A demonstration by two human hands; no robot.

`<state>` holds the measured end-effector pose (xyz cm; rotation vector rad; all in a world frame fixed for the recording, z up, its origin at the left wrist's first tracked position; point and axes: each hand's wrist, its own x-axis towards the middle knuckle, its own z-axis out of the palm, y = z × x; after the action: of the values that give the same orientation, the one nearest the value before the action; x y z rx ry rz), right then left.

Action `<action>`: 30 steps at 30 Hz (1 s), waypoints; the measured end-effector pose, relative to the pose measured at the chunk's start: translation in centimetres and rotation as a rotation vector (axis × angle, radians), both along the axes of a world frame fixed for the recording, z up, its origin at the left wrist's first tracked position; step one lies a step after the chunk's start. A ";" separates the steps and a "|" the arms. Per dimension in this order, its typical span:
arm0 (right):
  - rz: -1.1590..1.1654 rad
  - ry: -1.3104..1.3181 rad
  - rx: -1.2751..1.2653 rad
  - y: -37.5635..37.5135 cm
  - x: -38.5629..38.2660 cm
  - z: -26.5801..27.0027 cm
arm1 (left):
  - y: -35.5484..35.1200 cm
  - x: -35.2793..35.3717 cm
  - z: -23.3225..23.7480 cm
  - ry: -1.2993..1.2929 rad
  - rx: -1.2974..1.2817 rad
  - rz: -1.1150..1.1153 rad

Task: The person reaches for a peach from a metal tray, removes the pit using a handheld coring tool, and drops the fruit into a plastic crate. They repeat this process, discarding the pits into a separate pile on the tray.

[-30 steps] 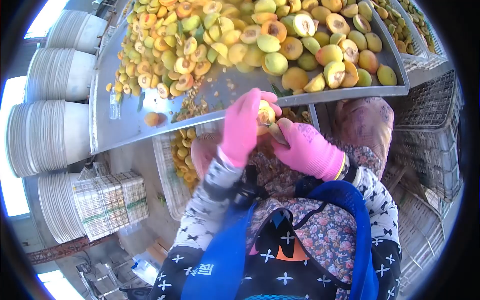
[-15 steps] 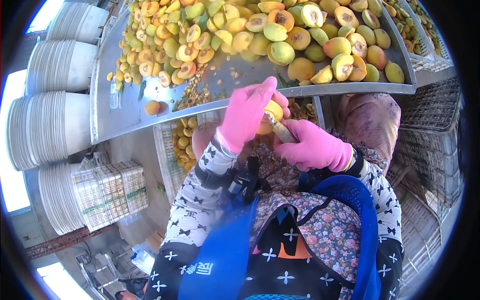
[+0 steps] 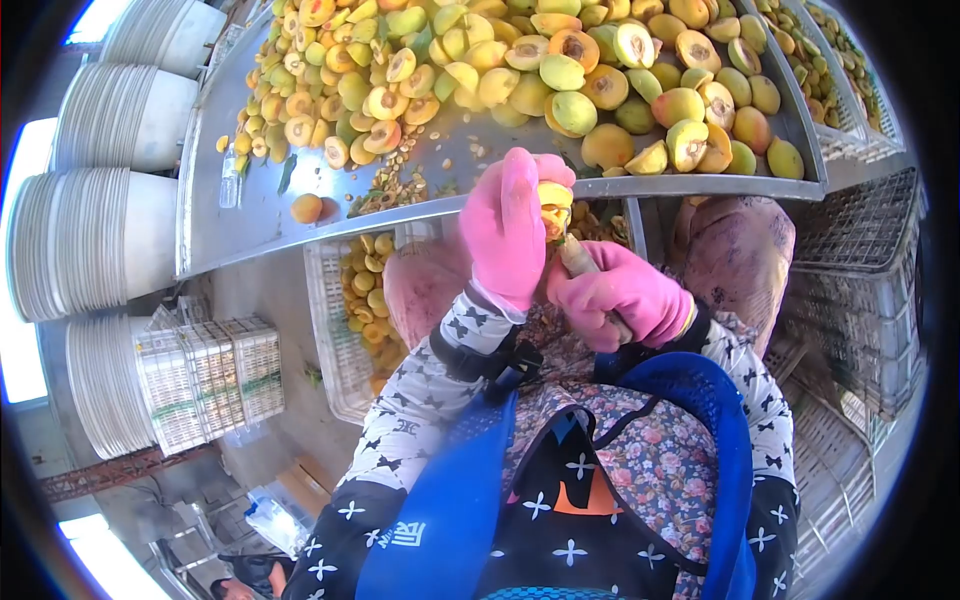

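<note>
Holding fruit [image 3: 555, 208] and tool [image 3: 578, 257], apron [image 3: 440, 505] lettered

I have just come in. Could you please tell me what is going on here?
A person's pink-gloved left hand holds a cut yellow fruit near the front edge of a metal tray. The right hand grips a tool by its handle, with the other end at the fruit. Halved and whole-looking fruits lie heaped on the tray, and a crate with more stands below.

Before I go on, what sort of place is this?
Likely a fruit-processing workshop: a metal table heaped with halved fruit, tall stacks of white tubs, and stacked crates.
</note>
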<state>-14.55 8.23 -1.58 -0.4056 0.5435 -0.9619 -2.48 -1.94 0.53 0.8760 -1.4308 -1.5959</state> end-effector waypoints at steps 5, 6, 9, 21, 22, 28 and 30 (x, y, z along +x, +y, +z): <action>-0.105 0.330 -0.020 -0.3 1.6 -0.4 | -0.8 0.5 0.7 0.103 0.514 -0.100; -0.106 0.447 -0.036 -0.3 2.1 -0.3 | -0.8 0.7 0.4 0.069 0.474 -0.078; 0.022 0.466 -0.049 -0.5 1.4 1.3 | -0.5 1.5 -0.5 0.027 0.407 -0.058; 0.139 0.169 -0.055 0.4 0.2 0.8 | -1.2 2.5 1.2 0.194 0.559 -0.165; 0.128 0.237 -0.071 0.6 0.2 1.3 | -1.6 3.4 1.1 0.199 0.493 -0.133; 0.091 1.252 -0.367 0.4 -1.5 -2.9 | -8.0 19.0 1.0 -0.587 -0.460 0.157; 0.041 1.405 -0.389 -0.3 -1.7 -3.5 | -10.2 20.2 2.0 -0.663 -0.364 0.280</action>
<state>-16.26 7.92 -5.05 -1.4628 1.5994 -0.6127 17.71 -12.10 2.51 1.3797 -1.8659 -0.8198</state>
